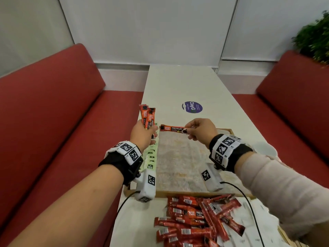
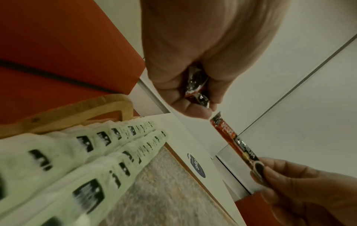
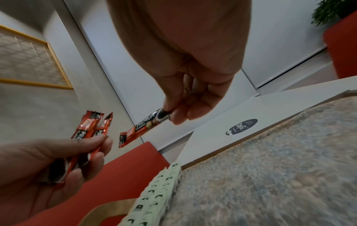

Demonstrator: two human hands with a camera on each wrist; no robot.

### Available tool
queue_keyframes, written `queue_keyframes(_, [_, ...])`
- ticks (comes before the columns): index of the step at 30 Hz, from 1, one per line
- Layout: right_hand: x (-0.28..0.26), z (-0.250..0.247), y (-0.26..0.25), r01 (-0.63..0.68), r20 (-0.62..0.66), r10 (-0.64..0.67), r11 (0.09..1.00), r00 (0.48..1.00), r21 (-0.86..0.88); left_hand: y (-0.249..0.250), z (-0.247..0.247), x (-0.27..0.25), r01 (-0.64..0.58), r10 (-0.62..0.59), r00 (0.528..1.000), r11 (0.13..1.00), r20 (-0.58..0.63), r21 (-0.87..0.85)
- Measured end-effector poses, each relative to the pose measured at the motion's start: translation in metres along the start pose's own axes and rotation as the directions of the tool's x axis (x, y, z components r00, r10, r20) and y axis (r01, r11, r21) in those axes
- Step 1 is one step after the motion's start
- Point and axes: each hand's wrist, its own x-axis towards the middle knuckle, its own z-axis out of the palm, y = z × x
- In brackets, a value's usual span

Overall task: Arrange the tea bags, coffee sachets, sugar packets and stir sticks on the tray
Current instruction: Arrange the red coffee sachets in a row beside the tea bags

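My left hand [image 1: 142, 134] grips a small bunch of red coffee sachets [image 1: 147, 115] upright above the tray's left edge; the same bunch [image 3: 90, 133] shows in the right wrist view. My right hand [image 1: 199, 130] pinches one red coffee sachet [image 1: 171, 128] by its dark end and holds it level, its free end pointing at the left hand. The wooden tray [image 1: 192, 193] has a patterned floor. Pale green tea bags [image 1: 151, 154] lie in rows along its left side [image 2: 108, 154]. A heap of coffee sachets [image 1: 195, 218] lies on the table near me.
The white table [image 1: 187, 82] runs away from me, with a round dark sticker [image 1: 192, 107] beyond the tray. Red benches [image 1: 53, 113] flank it on both sides. A green plant [image 1: 315, 36] stands at the far right. Cables [image 1: 249, 204] trail from the wrist cameras over the near table.
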Motion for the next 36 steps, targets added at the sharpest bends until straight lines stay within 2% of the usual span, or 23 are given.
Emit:
queue_keyframes(5, [0.05, 0.016, 0.012, -0.047, -0.074, 0.036, 0.989, 0.997, -0.144, -0.008, 0.007, 0.041, 0.023, -0.023, 1.0, 0.999, 0.005, 0.027])
queue_keyframes(15, [0.111, 0.044, 0.035, -0.126, -0.024, 0.125, 0.937, 0.992, -0.325, -0.033, 0.008, 0.075, -0.038, 0.037, 0.999, 0.996, 0.017, 0.083])
queue_keyframes(28, [0.127, 0.058, 0.044, -0.114, -0.037, 0.108, 0.905, 0.993, -0.41, -0.045, 0.004, 0.081, -0.015, 0.013, 0.999, 0.999, 0.03, 0.046])
queue_keyframes(36, [0.128, 0.059, 0.047, -0.125, -0.041, 0.118, 0.911, 0.992, -0.392, -0.047, 0.004, 0.081, 0.001, -0.001, 0.998, 1.0, 0.07, 0.005])
